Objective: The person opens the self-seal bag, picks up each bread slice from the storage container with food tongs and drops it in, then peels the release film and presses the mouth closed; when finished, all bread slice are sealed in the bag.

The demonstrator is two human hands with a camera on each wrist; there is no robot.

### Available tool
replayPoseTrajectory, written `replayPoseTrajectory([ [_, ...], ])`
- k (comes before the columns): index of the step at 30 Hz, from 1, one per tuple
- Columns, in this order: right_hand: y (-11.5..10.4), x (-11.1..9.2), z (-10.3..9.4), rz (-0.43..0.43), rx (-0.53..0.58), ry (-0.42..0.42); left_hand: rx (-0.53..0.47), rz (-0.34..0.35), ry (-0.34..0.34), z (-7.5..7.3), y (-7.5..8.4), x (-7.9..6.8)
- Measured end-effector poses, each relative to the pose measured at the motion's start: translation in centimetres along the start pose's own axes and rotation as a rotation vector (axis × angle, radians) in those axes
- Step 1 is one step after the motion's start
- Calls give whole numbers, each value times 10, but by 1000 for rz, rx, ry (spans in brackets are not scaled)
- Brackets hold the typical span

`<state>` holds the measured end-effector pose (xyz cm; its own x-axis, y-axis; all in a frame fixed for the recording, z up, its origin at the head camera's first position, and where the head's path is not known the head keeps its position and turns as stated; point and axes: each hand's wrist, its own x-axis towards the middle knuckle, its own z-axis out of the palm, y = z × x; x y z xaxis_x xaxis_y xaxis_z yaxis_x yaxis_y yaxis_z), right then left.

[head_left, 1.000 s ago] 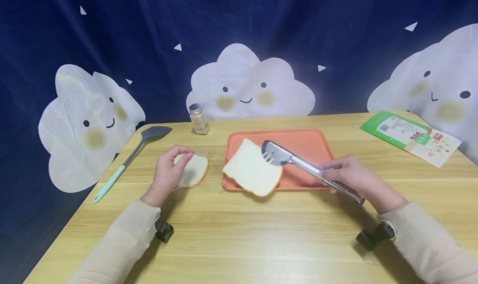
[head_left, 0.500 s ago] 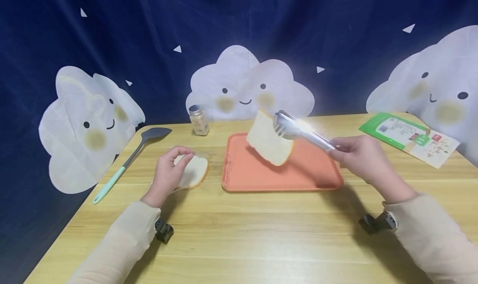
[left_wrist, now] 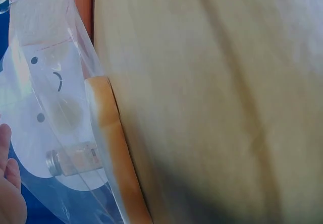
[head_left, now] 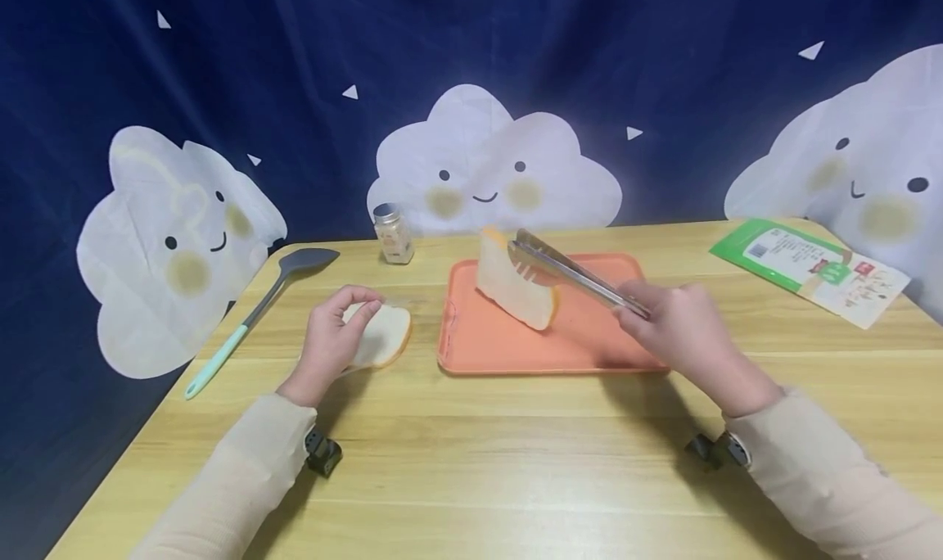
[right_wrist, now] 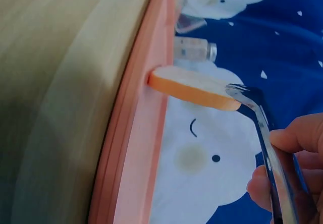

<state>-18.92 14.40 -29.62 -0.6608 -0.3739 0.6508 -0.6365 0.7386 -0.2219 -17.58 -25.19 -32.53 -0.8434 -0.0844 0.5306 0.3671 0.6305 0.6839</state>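
My left hand (head_left: 335, 335) pinches the edge of a clear plastic bag (left_wrist: 75, 27), its thumb and forefinger together. Inside the bag a white bread slice (head_left: 385, 339) with an orange-brown crust lies at table level. With my right hand (head_left: 685, 322) I grip silver metal tongs (head_left: 585, 282) pointing left. Their slotted tips clasp the upper part of another bread slice (head_left: 504, 286). That slice stands tilted over the orange tray (head_left: 471, 347). In the right wrist view its lower edge meets the tray, and the tong tips lie at the opposite edge.
A spatula (head_left: 254, 318) with a mint handle lies at the table's left. Behind the bag stands a small capped jar (head_left: 394, 237). A green and white packet (head_left: 810, 269) is at the back right. A dark blue cloud-print curtain (head_left: 309, 36) hangs behind the table.
The right hand has lifted the bread slice with the tongs from the tray's left front edge, swung it over the tray and lowered it on edge. The left hand has stayed put.
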Motion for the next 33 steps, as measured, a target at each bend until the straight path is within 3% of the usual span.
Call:
replayPoseTrajectory([
  [4, -4, -1, 1, -35, 2, 0, 1, -1, 0, 2, 1, 1],
  [13, -7, -5, 15, 142, 102, -175, 6, -4, -9, 2, 0, 0],
  [23, -3, -1, 37, 229, 187, -275, 14, -2, -1, 2, -1, -1],
  [33, 2, 3, 48, 245, 228, -289, 1, 11, -11, 1, -1, 0],
])
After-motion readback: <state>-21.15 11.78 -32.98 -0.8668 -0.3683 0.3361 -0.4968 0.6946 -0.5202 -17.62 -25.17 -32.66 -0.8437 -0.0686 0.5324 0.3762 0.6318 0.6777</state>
